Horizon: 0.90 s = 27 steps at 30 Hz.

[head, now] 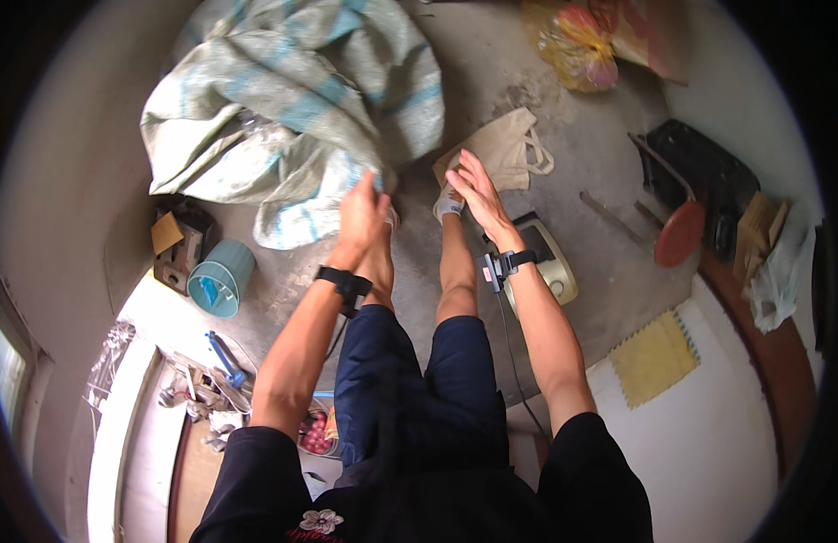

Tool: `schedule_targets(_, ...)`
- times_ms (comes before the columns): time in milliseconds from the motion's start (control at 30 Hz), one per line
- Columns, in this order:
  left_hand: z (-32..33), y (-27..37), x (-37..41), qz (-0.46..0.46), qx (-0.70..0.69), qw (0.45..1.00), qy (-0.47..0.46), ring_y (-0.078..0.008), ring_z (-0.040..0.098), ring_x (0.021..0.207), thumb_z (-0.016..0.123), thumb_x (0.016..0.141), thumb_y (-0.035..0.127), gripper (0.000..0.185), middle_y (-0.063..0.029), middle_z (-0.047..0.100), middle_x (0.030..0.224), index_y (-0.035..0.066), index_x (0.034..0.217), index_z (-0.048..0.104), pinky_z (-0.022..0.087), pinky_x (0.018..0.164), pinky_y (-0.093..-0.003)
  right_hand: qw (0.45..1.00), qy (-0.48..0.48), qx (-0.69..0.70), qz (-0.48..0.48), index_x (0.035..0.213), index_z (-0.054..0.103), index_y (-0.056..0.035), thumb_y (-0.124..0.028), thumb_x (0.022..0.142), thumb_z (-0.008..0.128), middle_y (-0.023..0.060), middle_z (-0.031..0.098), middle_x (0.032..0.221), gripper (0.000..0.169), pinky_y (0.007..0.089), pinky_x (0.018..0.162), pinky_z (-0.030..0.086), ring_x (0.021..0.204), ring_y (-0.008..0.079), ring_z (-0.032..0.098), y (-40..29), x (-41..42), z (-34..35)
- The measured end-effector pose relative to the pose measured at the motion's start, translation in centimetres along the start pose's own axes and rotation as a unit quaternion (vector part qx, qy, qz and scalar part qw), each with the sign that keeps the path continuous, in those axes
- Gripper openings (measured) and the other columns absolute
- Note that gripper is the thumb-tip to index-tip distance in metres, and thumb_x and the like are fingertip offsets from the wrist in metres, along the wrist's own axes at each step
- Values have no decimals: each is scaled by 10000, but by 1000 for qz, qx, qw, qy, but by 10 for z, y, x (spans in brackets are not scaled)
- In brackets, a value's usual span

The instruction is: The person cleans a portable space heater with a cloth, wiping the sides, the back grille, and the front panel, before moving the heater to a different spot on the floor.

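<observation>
A large woven plastic sack (303, 102), pale with light-blue stripes, lies crumpled on the floor ahead and to the left. My left hand (364, 216) is over its near edge, fingers partly curled and blurred; whether they pinch the fabric I cannot tell. Something shiny like clear plastic (256, 125) shows in a fold of the sack. My right hand (480, 193) is raised with nothing in it, the thumb apart from the fingers. Beyond that hand, a cream cloth tote bag (503, 146) lies flat beside my foot. Both wrists carry black straps with small devices.
A beige appliance (561, 278) stands right of my legs. Farther right are a tipped red stool (680, 234), a black case (704, 163) and cardboard (758, 231). A yellow plastic bag (588, 58) sits at the back. On the left stands a blue-grey bin (235, 271) beside a box (178, 268).
</observation>
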<state>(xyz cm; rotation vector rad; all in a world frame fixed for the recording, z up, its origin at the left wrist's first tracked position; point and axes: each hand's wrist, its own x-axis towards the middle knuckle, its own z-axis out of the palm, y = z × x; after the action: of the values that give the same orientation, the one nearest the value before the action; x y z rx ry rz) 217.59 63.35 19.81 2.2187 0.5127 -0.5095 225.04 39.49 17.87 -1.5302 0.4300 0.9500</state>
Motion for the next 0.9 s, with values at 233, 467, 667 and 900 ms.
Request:
schedule_targets(233, -19, 56, -66, 75, -98, 982, -141, -468, 655, 930, 699, 893, 157, 237, -234, 683, 970, 15, 1015, 553, 517, 808, -545, 956, -117, -269, -27, 1670, 198, -182, -216, 872, 820, 264, 342, 1633, 1012, 433, 1163, 385, 1453, 379, 426, -158, 65, 94)
schedule_targets(467, -95, -17, -70, -129, -119, 937, 301, -410, 531, 1213, 774, 883, 236, 618, -220, 605, 1279, 28, 1413, 532, 418, 1059, -498, 998, -39, -21, -42, 1346, 637, 20, -133, 1038, 603, 108, 671, 1325, 346, 323, 976, 501, 1171, 193, 634, -253, 20, 115)
schedule_targets(667, -101, -140, -38, -437, -370, 805, 153, -412, 323, 1518, 888, 713, 593, 1350, -283, 296, 1647, 42, 1654, 93, 317, 1212, -548, 956, -232, 152, -96, 1412, 541, 60, -140, 1057, 580, 160, 682, 1312, 409, 368, 1034, 544, 1160, 220, 688, -377, -107, 157)
schedule_targets(900, -66, -104, -19, -343, -611, 712, -43, -167, 722, 860, 688, 990, 199, 514, -69, 738, 980, 46, 1443, 502, 611, 739, -347, 962, -195, 155, -116, 1299, 643, 32, -70, 1001, 570, 130, 725, 1209, 323, 356, 984, 552, 1091, 223, 701, -435, -173, 187)
